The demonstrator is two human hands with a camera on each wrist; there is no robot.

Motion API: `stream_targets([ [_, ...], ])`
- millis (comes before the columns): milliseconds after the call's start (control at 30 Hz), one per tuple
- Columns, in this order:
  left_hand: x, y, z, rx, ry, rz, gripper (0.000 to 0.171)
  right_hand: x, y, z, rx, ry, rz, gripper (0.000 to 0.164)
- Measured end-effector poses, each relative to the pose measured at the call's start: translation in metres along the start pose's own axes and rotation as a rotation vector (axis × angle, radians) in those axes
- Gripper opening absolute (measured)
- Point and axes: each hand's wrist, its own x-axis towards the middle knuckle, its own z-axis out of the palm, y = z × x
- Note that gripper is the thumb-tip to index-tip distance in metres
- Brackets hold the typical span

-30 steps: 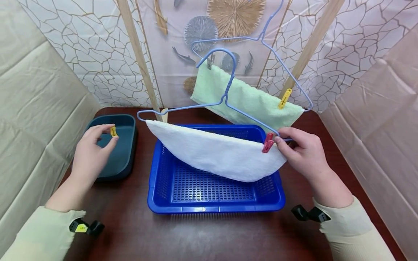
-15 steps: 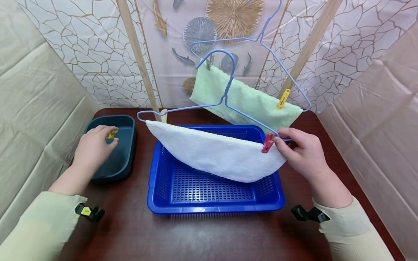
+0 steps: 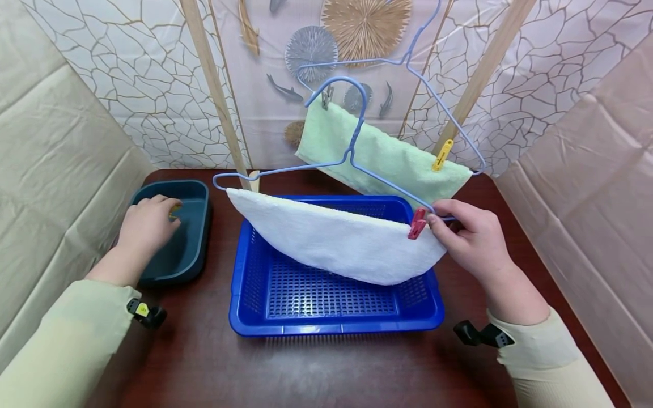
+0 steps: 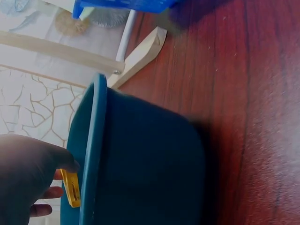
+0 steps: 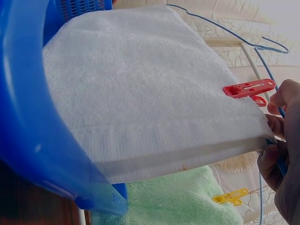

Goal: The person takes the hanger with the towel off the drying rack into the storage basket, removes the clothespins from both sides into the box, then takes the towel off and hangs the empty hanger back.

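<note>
My left hand (image 3: pixel 148 224) is over the dark teal bin (image 3: pixel 203 249), pinching a yellow clothespin (image 4: pixel 71 188) between thumb and fingers. In the head view the fingers hide most of that clothespin. At the right end of a blue wire hanger (image 3: pixel 301 166), my right hand (image 3: pixel 474 241) grips the wire with thumb and fingers. A white towel (image 3: pixel 331 238) hangs folded over the hanger's lower bar. One red clothespin (image 3: pixel 417 223) clips the towel near my right thumb; no clip shows at the towel's left end. The bin's inside is partly hidden by my left hand.
A blue perforated basket (image 3: pixel 336 327) stands beneath the towel. Behind it, a light green towel (image 3: pixel 377 141) hangs from another blue hanger (image 3: pixel 444 102), held by a grey clothespin (image 3: pixel 327 97) and a yellow one. Wooden posts (image 3: pixel 216 96) rise at the back of the dark table (image 3: pixel 326 368).
My left hand has moved lower over the teal bin, still pinching the yellow clothespin, which has turned and is now more covered by the fingers. The right hand, hanger and white towel stay nearly still.
</note>
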Motion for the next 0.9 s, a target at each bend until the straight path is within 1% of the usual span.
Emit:
stream_targets([
  [367, 0.016, -0.009, 0.006, 0.040, -0.069, 0.000, 0.039, 0.000, -0.001, 0.001, 0.002, -0.004, 0.005, 0.018],
  [600, 0.025, -0.012, 0.012, 0.053, -0.066, -0.010, 0.037, 0.000, 0.000, 0.002, 0.005, -0.002, 0.008, 0.019],
  [900, 0.037, -0.013, 0.016, 0.064, -0.111, -0.003, 0.036, -0.001, 0.001, 0.003, 0.003, -0.006, 0.015, 0.017],
])
